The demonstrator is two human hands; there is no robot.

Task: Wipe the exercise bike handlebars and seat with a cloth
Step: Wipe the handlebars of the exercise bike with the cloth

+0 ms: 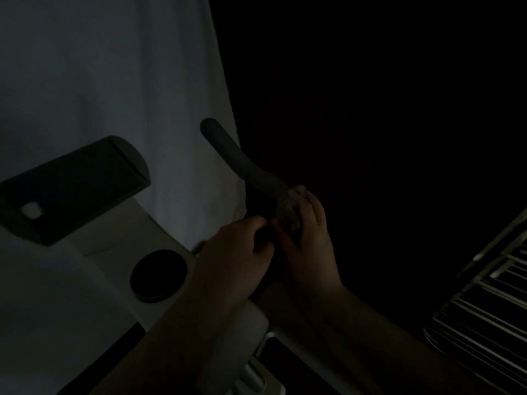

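Gripping cloth [288, 213] round handlebar [242, 163]: right hand [308, 238] | left hand [236, 258] pinching handlebar

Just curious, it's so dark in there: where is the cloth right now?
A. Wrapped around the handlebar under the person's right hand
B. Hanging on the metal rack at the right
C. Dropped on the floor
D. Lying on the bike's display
A: the pale cloth is bunched around the handlebar, with the right hand gripping it there.

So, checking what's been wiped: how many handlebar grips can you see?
1: the handlebar grip, curving up from the cloth in the right hand. Others may be hidden in darkness.
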